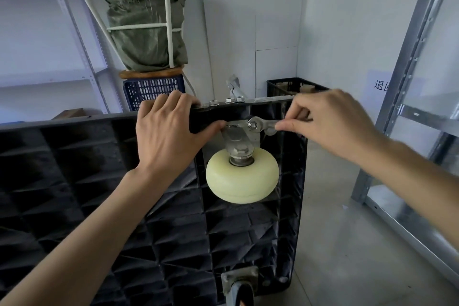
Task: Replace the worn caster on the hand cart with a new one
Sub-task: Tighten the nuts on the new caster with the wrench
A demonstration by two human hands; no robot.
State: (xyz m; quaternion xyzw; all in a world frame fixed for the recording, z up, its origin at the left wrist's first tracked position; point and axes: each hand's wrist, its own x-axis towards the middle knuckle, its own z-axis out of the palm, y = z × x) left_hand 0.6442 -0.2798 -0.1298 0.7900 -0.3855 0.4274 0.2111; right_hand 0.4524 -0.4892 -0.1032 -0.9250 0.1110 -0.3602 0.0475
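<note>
A person's two bare hands work on a black plastic hand cart [99, 181] stood on its side, ribbed underside facing the camera. The left hand [171, 131] grips the cart's top edge, fingers [161, 104] curled over the rim and thumb pressed against the underside just beside the caster's metal bracket. The right hand [330, 122] pinches the handle of a small metal wrench [263, 126] between thumb and curled fingers; the wrench's other end sits on a nut [252, 125] at the bracket's upper right. The cream-coloured caster [242, 179] is mounted near the cart's top right corner. Three bolt ends [228, 101] stick up through the top edge above it. A grey caster [239, 285] sits at the bottom right corner. Behind stand a blue crate [151, 89], a stuffed green sack [146, 32], a black crate [285, 85], white walls and grey metal shelving [409, 82] on a concrete floor [347, 243].
</note>
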